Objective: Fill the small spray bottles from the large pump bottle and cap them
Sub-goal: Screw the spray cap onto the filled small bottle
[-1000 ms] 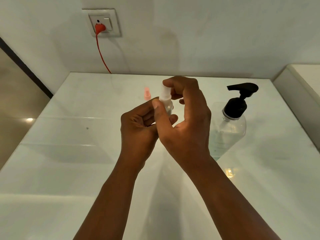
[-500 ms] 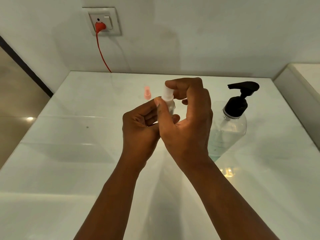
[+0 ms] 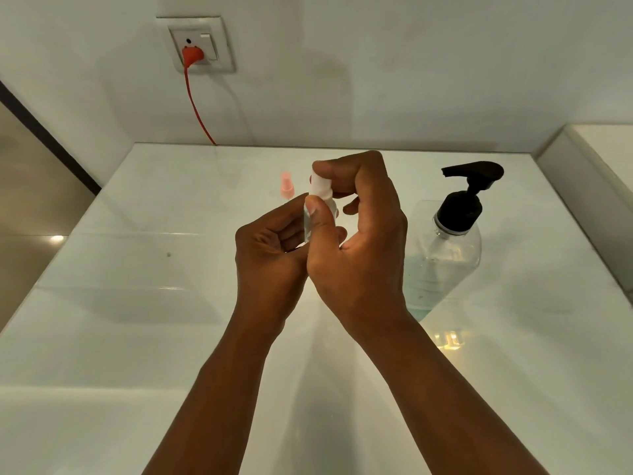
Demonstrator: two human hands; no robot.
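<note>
That little spray bottle [image 3: 308, 222] looks light and slick, so left hand [image 3: 270, 255] grips the body while right hand [image 3: 359, 241] pinches its white cap [image 3: 320, 188].

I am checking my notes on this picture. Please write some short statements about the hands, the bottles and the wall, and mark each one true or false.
1. Both hands hold one small spray bottle above the table. True.
2. The right hand grips the white cap. True.
3. The left hand presses the large pump bottle. False: that bottle stands untouched to the right.
4. The pump head is white. False: it is black.
5. A red plug sits in the wall socket. True.
</note>
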